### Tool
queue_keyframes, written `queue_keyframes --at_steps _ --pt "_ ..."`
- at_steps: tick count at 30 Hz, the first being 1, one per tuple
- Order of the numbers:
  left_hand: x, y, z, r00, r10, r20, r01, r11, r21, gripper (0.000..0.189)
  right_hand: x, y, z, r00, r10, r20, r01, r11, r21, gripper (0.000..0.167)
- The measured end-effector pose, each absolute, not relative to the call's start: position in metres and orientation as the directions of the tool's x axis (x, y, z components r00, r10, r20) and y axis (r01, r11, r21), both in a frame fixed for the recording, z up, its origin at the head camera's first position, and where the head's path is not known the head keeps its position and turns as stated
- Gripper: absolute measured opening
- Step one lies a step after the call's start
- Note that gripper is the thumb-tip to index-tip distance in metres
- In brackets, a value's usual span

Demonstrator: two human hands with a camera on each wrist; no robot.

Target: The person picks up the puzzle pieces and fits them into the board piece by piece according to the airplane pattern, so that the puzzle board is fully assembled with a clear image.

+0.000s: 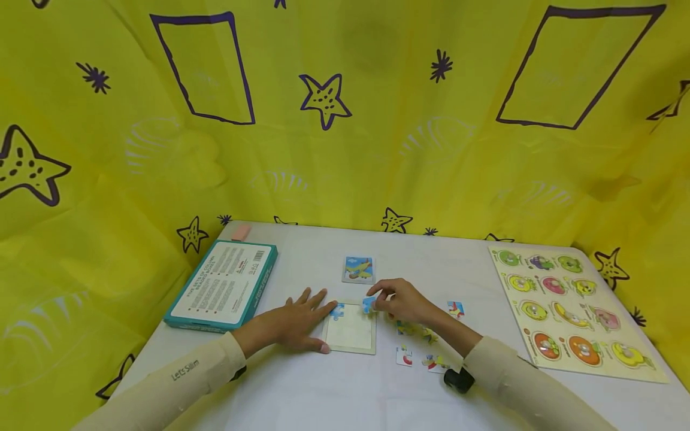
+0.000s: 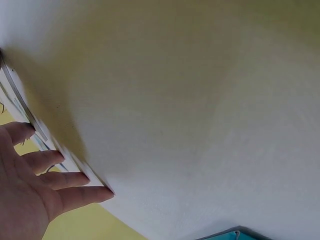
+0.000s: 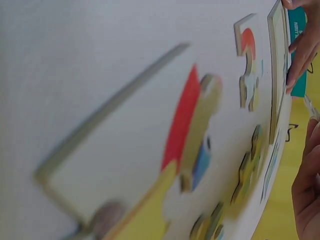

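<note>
A pale square puzzle tray [image 1: 350, 349] lies in the middle of the table, with one blue puzzle piece [image 1: 337, 310] in its upper left corner. My left hand [image 1: 303, 323] rests spread with straight fingers at the tray's left side, the index fingertip by that piece and the thumb near the lower edge. Between thumb and fingers, my right hand [image 1: 403, 302] pinches another blue puzzle piece [image 1: 368, 304] over the tray's upper right corner. The right wrist view shows this held piece [image 3: 311, 106] edge-on above the fingers.
Loose puzzle pieces [image 1: 403, 356] lie right of the tray, several under my right forearm. Behind the tray sits a small airplane picture puzzle [image 1: 358, 270]. A teal box [image 1: 223, 284] stands left, a pink block [image 1: 241, 233] behind it. A fruit puzzle board [image 1: 574, 311] lies right.
</note>
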State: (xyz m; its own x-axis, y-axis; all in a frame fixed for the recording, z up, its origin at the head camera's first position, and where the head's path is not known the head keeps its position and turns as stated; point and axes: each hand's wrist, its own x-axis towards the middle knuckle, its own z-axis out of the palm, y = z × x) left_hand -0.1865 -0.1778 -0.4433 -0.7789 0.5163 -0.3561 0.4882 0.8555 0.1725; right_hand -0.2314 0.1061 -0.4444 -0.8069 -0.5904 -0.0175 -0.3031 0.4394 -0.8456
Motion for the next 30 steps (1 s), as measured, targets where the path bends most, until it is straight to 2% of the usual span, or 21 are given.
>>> queue_keyframes --at_steps 13,30 --pt "-0.187 -0.180 -0.444 -0.777 0.519 -0.356 0.490 0.854 0.176 0.096 -0.232 0.074 -0.446 -0.832 -0.549 -0.077 -0.253 0.500 -0.828 0.020" --pt "-0.187 -0.179 -0.443 -0.773 0.535 -0.342 0.512 0.844 0.162 0.097 -0.234 0.062 -0.448 -0.834 -0.529 -0.154 -0.172 0.516 -0.839 0.025"
